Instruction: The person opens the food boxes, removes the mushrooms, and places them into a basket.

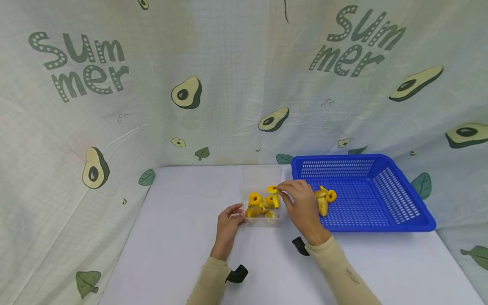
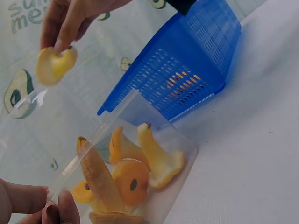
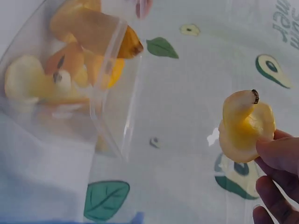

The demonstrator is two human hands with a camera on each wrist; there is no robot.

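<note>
A yellow mushroom-like piece [image 3: 247, 128] with a curved stem and dark stem tip is pinched between the thumb and fingers of my right hand [image 1: 301, 205], above the far right side of a clear plastic box [image 1: 253, 219]. My left hand [image 1: 230, 224] grips the box's left side, thumb and fingers at the edge. Inside the box lie several similar pieces: a pale yellow one [image 2: 159, 161] with a stem, a round orange one [image 2: 131, 182] with a dark centre, and a long brownish one [image 2: 100, 179]. The box's clear lid [image 1: 262, 176] stands folded back.
To the right stands a blue perforated basket [image 1: 381, 228], with several yellow and brown pieces [image 1: 323, 205] at its left end. The white table [image 1: 171, 237] meets a hanging cloth [image 1: 228, 106] printed with avocados at the back. Black wrist mounts [image 1: 237, 274] stick out from both sleeves.
</note>
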